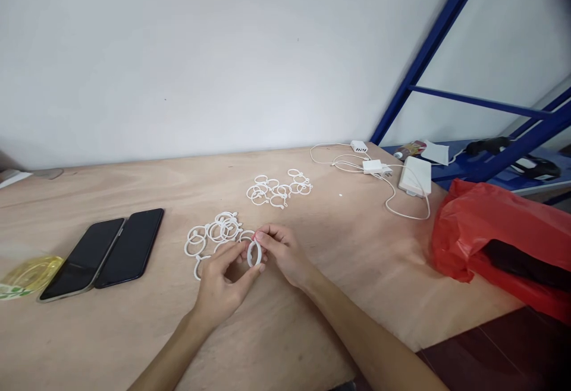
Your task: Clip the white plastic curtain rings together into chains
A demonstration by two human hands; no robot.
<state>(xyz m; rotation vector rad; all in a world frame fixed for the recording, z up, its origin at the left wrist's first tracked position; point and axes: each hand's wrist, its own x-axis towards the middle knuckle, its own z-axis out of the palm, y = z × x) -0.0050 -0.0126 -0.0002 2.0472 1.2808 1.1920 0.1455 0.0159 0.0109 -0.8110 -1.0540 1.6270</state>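
Observation:
Between my two hands a white plastic ring (pixel 254 254) is held upright above the wooden table (pixel 285 331). My left hand (pixel 223 287) grips its lower left side with thumb and fingers. At the ring's top, my right hand (pixel 283 251) pinches with thumb and index finger; whatever small part sits there is too hidden to make out. A loose pile of white rings with small eyelets (pixel 223 228) lies just beyond my left hand, partly covered by it. Farther back lies a second group of similar rings (pixel 279 190).
Two dark phones (pixel 129 248) lie side by side at left, near a yellow clear plastic wrapper (pixel 31 275). White chargers (pixel 375 167) with cables and a white box (pixel 414 177) are at the back right. A red plastic bag (pixel 468 224) covers the right edge, below a blue metal frame (pixel 428 52).

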